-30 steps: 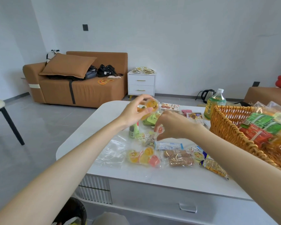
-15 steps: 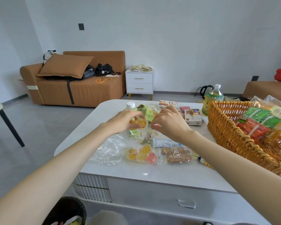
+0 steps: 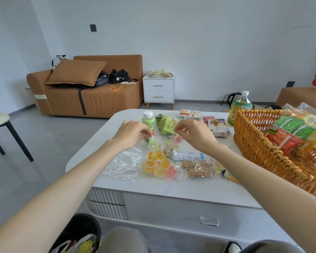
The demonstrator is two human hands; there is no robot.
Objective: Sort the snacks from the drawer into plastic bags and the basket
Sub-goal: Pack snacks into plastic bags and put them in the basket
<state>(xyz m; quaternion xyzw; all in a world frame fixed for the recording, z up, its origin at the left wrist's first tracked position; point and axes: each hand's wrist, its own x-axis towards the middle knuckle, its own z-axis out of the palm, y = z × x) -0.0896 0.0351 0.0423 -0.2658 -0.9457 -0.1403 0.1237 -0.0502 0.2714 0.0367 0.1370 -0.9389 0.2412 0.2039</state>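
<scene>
A clear plastic bag (image 3: 158, 164) lies on the white table (image 3: 171, 189) with several yellow, orange and pink jelly cups inside. My left hand (image 3: 133, 133) and my right hand (image 3: 194, 135) hover over its far end, each with thumb and fingers pinched on the bag's upper edge. A loose pink jelly cup (image 3: 178, 138) sits just under my right fingers. The wicker basket (image 3: 259, 143) stands at the right, filled with green, red and orange packets. More snacks lie around: a cookie bag (image 3: 198, 168), a blue bar (image 3: 188, 156) and green packets (image 3: 164, 125).
An empty clear bag (image 3: 123, 165) lies left of the jelly bag. A small green bottle (image 3: 149, 125) stands behind my left hand. Two snack boxes (image 3: 218, 127) and a large tea bottle (image 3: 240, 106) sit further back. The drawer front (image 3: 209, 220) is below; a bin (image 3: 80, 232) stands by my knees.
My left hand held an orange jelly cup up in the air, then lowered it to the bag. Both hands now pinch the bag's edge, and the cup is out of my fingers.
</scene>
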